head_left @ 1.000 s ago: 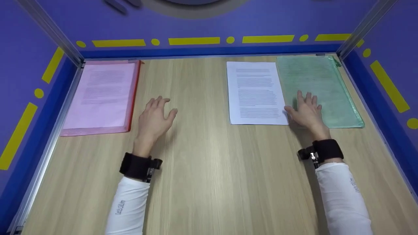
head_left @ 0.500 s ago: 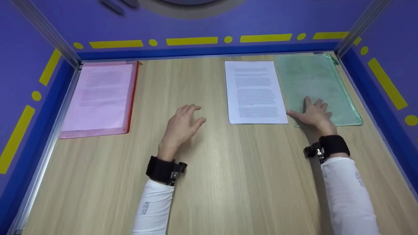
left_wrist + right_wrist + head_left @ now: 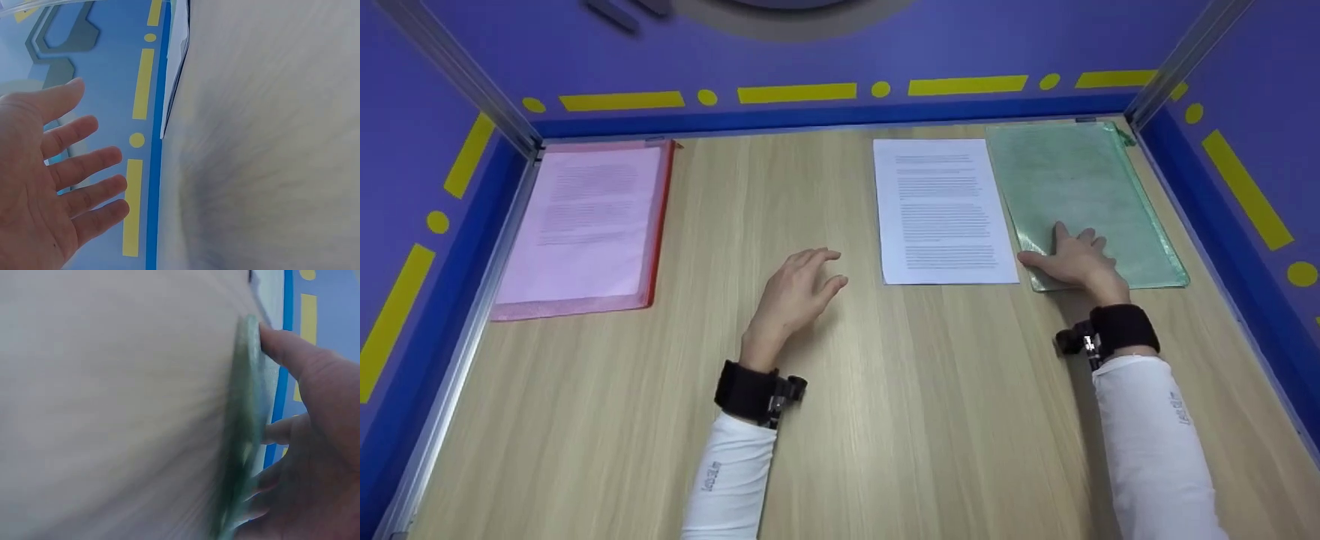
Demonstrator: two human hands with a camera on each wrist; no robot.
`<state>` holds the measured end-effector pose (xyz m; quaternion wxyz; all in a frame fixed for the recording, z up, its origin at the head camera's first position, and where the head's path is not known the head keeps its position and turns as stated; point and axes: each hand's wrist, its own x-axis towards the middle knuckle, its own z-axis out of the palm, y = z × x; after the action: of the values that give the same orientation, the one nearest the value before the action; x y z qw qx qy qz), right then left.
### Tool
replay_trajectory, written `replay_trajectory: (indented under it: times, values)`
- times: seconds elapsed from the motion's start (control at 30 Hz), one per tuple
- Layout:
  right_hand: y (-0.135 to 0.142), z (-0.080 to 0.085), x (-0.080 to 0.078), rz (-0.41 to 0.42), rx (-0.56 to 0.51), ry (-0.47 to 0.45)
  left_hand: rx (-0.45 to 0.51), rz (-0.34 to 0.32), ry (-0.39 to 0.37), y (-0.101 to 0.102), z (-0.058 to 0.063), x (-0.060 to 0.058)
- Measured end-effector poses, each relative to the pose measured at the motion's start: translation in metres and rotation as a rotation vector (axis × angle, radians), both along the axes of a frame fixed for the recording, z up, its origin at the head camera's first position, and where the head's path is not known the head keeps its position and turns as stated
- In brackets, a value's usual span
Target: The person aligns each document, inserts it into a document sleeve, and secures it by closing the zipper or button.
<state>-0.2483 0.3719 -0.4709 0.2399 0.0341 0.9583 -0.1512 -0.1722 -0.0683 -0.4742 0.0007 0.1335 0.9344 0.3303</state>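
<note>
My right hand point(image 3: 1076, 262) rests with spread fingers on the near part of a green translucent zip folder point(image 3: 1072, 172) at the back right. Its thumb reaches the folder's left edge, and the right wrist view has the thumb point(image 3: 292, 349) at the green folder edge point(image 3: 244, 410). Left of that folder lies a printed white sheet stack point(image 3: 945, 210). My left hand point(image 3: 795, 292) is held over the table between the two sides, fingers loosely extended and holding nothing. In the left wrist view its palm point(image 3: 28, 191) shows, with the white paper edge point(image 3: 175, 67) beyond.
A pink zip folder point(image 3: 585, 232) with a red edge and printed paper inside lies at the back left. Blue-purple walls point(image 3: 795, 56) with yellow marks enclose the wooden table point(image 3: 900, 420) at the back and both sides.
My left hand has moved right from beside the pink folder to the table's middle. My right hand has shifted slightly toward the near edge and settled on the green folder.
</note>
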Motion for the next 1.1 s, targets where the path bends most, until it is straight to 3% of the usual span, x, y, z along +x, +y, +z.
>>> replay_trajectory:
  times: [0.17,0.3,0.57,0.9,1.1]
  values:
    - [0.000,0.000,-0.003,-0.023,-0.007,0.028,0.021,0.014,-0.006,-0.006,0.001,-0.002]
    - [0.000,-0.004,0.000,-0.059,0.000,0.105,0.049,0.033,0.001,-0.010,0.002,-0.002]
    - [0.004,-0.002,0.003,-0.056,0.002,0.295,0.063,0.035,-0.023,-0.013,0.003,-0.002]
    - [0.006,0.003,0.014,-0.240,-0.104,0.511,0.056,0.066,-0.084,-0.019,0.000,-0.003]
    - [-0.004,0.016,0.024,-0.282,-0.104,0.643,0.078,0.080,-0.080,-0.021,-0.001,-0.005]
